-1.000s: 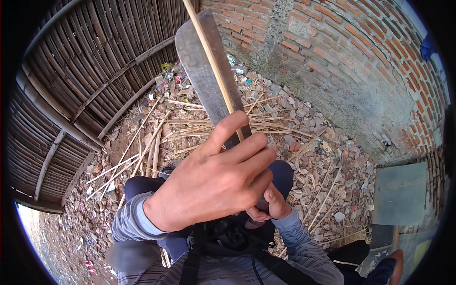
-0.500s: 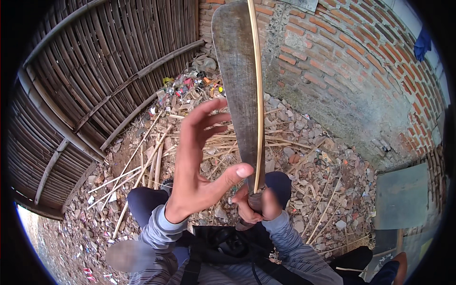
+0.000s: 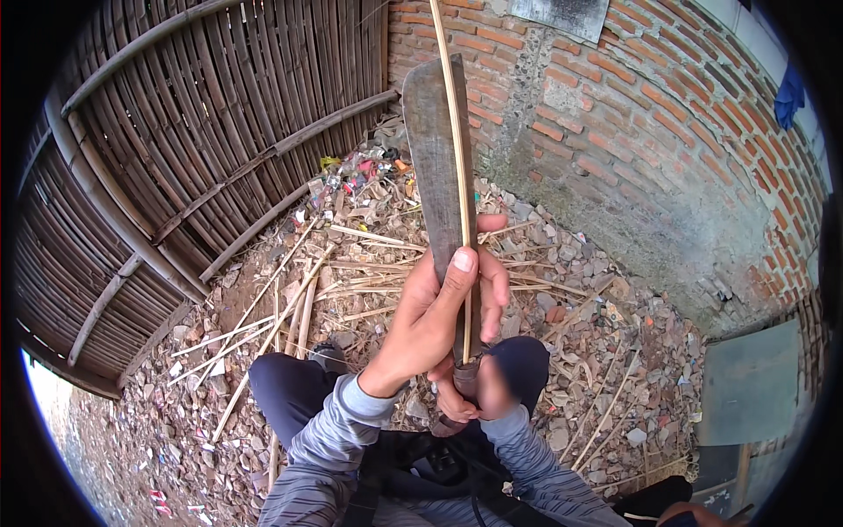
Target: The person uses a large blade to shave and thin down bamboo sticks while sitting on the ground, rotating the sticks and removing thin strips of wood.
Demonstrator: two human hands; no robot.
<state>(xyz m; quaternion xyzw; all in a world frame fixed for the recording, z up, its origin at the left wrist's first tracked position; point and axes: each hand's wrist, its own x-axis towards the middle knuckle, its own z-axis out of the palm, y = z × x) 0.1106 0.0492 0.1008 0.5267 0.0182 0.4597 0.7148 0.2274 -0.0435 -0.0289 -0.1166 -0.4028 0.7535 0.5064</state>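
Observation:
A machete (image 3: 432, 140) with a broad, dark, worn blade stands upright in front of me, its tip away from me. Its wooden handle is wrapped by my right hand (image 3: 485, 392), low between my knees. A long pale bamboo strip (image 3: 457, 132) lies lengthwise along the blade, from near the handle to beyond the tip. My left hand (image 3: 428, 318) closes round blade and strip above the handle. Its thumb presses on the strip, while the fingers pass behind the blade and show at its right side.
Cut bamboo strips (image 3: 304, 312) lie scattered over the rubble ground (image 3: 562, 255). On the left rises a bamboo slat fence (image 3: 255, 105), on the right a brick wall (image 3: 650, 132). Litter (image 3: 360, 171) gathers in the far corner. A grey board (image 3: 751, 386) leans at the right.
My left hand was open beside the blade and has moved right to close on the strip and blade. The machete and strip sit lower in view, tipped slightly left.

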